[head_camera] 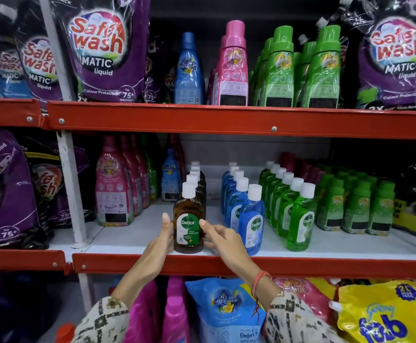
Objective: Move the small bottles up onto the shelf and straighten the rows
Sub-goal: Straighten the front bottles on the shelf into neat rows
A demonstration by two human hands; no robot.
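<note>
Nearest, below the middle shelf: blue Comfort pouch (223, 310), pink bottles (174, 310) left of it, yellow fab pouch (380, 318) at right. Patterned sleeves come up from the bottom edge; red thread band (259, 280) on the right wrist.

Both hands reach over the red shelf lip (301, 267). Left hand (161, 243) cups the left side of the front brown Dettol bottle (189, 224), thumb up along its edge. Right hand (223, 237) is on the bottle's right side, fingertip touching the label. So both hands hold that one bottle between them; it stands upright at the front edge of the white shelf board (132, 233).

Behind it, a single-file row of brown bottles (195, 178) w/ white caps runs to the back. To the right, apart: row of blue Dettol bottles (251, 219), slanting a bit, then row of green Dettol bottles (299, 219) just beside. Further right, small green softener bottles (355, 206). Left: pink softener bottles (113, 184), purple Safewash pouches (6, 194).

Far, top shelf: blue bottle (188, 70), pink bottle (234, 65), green bottles (301, 70), big Safewash packs (103, 45) both sides.
</note>
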